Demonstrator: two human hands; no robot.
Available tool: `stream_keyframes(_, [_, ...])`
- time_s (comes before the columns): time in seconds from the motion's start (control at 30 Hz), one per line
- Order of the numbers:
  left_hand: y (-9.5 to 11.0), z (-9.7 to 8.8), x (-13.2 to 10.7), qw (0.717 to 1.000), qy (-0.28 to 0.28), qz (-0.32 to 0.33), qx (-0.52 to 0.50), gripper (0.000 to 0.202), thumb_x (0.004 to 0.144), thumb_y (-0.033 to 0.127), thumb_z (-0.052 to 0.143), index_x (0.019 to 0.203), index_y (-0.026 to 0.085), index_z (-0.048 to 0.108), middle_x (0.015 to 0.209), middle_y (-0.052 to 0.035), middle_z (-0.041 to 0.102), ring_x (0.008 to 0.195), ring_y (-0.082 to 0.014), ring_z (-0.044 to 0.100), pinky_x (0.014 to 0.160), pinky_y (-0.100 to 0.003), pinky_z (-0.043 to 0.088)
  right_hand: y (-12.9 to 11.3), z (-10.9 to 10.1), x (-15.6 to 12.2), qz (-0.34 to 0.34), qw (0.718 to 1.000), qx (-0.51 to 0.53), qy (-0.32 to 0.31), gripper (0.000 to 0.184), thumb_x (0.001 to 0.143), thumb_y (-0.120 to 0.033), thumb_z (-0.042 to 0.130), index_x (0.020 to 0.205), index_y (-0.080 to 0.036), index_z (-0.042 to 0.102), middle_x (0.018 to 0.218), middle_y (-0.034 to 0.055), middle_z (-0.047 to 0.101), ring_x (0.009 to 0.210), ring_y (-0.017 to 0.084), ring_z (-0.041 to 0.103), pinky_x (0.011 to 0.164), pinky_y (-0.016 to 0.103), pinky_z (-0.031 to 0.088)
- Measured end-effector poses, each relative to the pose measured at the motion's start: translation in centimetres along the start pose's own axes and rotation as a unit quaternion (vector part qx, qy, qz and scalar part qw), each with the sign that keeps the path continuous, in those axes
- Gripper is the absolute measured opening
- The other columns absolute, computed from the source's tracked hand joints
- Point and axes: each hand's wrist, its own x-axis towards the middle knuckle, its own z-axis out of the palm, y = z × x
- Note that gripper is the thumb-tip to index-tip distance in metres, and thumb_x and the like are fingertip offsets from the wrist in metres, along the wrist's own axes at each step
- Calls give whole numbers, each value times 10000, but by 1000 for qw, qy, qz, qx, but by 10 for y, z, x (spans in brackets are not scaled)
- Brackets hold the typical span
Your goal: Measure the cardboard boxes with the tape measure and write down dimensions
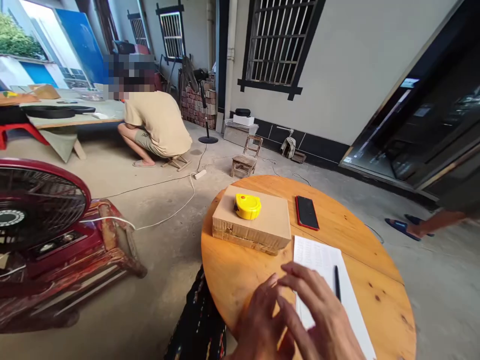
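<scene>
Left hand [260, 315] and right hand [320, 306] are held loosely open, empty, at lower centre; pen [337, 283] on paper [318, 254], tape measure [248, 206] on box [273, 220] are not yet taken up.

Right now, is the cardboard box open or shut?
Shut: the cardboard box shows a flat, unbroken top beneath the yellow tape measure.

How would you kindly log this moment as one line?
left hand: nothing seen held | right hand: nothing seen held, over paper | pen: on paper | tape measure: on cardboard box | phone: on table
</scene>
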Motion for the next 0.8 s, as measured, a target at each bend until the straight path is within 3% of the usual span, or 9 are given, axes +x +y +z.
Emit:
stream_keyframes(0.13, [-39, -51, 10, 993, 109, -38, -36, 366, 889, 104, 461, 1210, 231, 581, 1388, -103, 532, 1322, -258, 477, 1022, -444, 511, 18, 5, 69, 45, 999, -15, -24, 292, 914, -330, 531, 1183, -231, 585, 1289, 145, 587, 1090, 308, 636, 837, 468, 555])
stream_keyframes(0.27, [-90, -88, 43, 968, 202, -133, -63, 392, 920, 207, 511, 1312, 221, 526, 1391, -121, 518, 1290, -262, 492, 1064, -472, 441, 31, 36, 138, 74, 993, -60, -65, 674, 821, -492, 633, 1390, -177, 456, 1414, 204, 498, 1202, 385, 563, 941, 561, 475])
stream_keyframes(0.33, [-112, -92, 65, 947, 210, -201, -140, 430, 914, 292, 538, 1333, 200, 516, 1424, -124, 496, 1329, -263, 454, 1121, -481, 368, 31, 52, 163, 90, 987, -83, -100, 817, 777, -536, 669, 1427, -112, 414, 1393, 245, 513, 1224, 416, 536, 978, 572, 428])
stream_keyframes(0.43, [-138, -84, 96, 919, 182, -263, -229, 487, 891, 366, 562, 1338, 177, 522, 1435, -131, 503, 1346, -277, 447, 1130, -469, 351, 29, 64, 177, 100, 984, -64, -130, 719, 763, -469, 685, 1335, -67, 517, 1230, 228, 627, 1145, 393, 577, 976, 520, 412])
stream_keyframes(0.53, [-147, -73, 113, 910, 137, -266, -287, 438, 918, 392, 509, 1294, 175, 573, 1255, -115, 653, 1170, -259, 610, 1004, -409, 487, 34, 55, 163, 185, 974, 107, -77, 555, 766, -479, 670, 1197, -133, 624, 1044, 123, 691, 963, 306, 637, 851, 425, 467])
stream_keyframes(0.6, [-144, -70, 113, 901, 120, -265, -323, 427, 933, 388, 468, 1292, 186, 581, 1187, -94, 692, 1093, -242, 652, 949, -376, 521, 41, 38, 141, 260, 925, 275, 16, 506, 769, -537, 654, 1125, -177, 657, 963, 66, 696, 883, 262, 647, 764, 371, 482])
stream_keyframes(0.67, [-136, -72, 104, 891, 120, -271, -345, 459, 936, 377, 446, 1340, 181, 542, 1234, -93, 671, 1132, -245, 631, 972, -374, 507, 47, 20, 113, 316, 848, 404, 133, 447, 770, -544, 654, 1066, -210, 678, 955, 40, 694, 883, 248, 656, 722, 344, 494])
stream_keyframes(0.73, [-127, -74, 87, 880, 133, -287, -354, 506, 930, 386, 446, 1384, 169, 496, 1312, -104, 624, 1215, -261, 577, 1025, -387, 469, 48, 6, 84, 367, 767, 474, 229, 391, 772, -519, 664, 1042, -237, 690, 1012, 34, 694, 918, 255, 672, 709, 346, 523])
stream_keyframes(0.8, [-120, -74, 63, 865, 154, -323, -351, 545, 904, 424, 487, 1394, 186, 486, 1361, -96, 590, 1272, -280, 532, 1057, -397, 442, 45, -1, 56, 413, 704, 510, 274, 353, 780, -504, 662, 1024, -253, 702, 1074, 43, 696, 974, 284, 680, 720, 380, 556])
